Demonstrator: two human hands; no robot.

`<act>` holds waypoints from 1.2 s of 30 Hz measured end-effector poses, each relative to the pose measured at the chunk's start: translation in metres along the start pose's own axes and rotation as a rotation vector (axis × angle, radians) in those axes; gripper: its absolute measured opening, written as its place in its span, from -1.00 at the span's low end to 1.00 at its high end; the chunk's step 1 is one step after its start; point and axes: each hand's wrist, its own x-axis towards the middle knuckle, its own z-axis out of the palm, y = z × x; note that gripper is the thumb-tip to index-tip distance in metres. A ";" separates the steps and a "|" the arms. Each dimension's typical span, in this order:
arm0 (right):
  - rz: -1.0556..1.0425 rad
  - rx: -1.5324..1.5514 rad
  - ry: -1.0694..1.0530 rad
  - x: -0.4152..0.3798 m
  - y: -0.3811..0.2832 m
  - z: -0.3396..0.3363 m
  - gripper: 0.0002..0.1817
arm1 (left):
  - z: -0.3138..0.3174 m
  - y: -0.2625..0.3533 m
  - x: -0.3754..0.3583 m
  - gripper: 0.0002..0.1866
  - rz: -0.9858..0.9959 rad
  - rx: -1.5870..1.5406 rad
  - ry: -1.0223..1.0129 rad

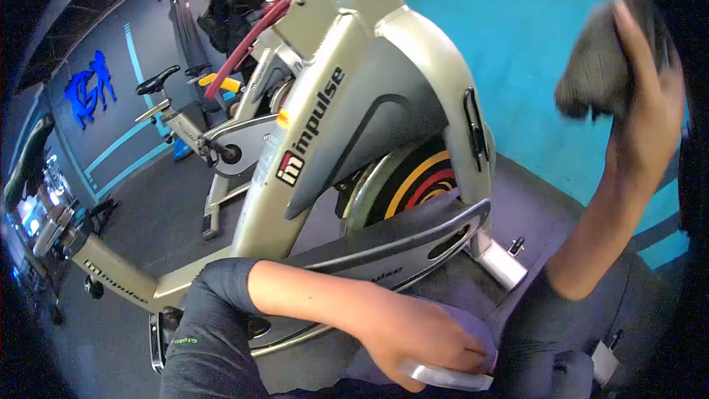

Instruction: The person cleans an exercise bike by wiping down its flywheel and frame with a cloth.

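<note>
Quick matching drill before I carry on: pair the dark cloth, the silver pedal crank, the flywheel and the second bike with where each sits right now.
1. dark cloth
2. silver crank
3. flywheel
4. second bike

a. behind the near bike's frame, yellow and red rings
b. under the left hand
c. raised in the right hand
d. further back, upper left

Pairs: 1-c, 2-b, 3-a, 4-d

Left arm comes in from the bottom edge wearing a dark grey, snug stretch-fabric sleeve that ends just past the elbow, with a small pale green logo printed low on the upper arm. Forearm and left hand are bare. On the other side, the right hand and forearm are bare too, no sleeve showing.
</note>
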 end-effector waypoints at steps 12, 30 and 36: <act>-0.570 -0.016 -0.073 0.080 0.003 0.028 -0.56 | -0.028 0.023 0.010 -0.61 0.162 0.012 0.302; -0.799 -0.579 -0.186 0.066 -0.039 -0.019 -0.51 | 0.093 -0.061 -0.034 -0.56 -0.007 -0.373 1.311; -0.619 -0.407 -0.170 0.095 -0.045 -0.060 -0.56 | 0.100 -0.064 -0.032 -0.46 -0.309 -0.181 1.612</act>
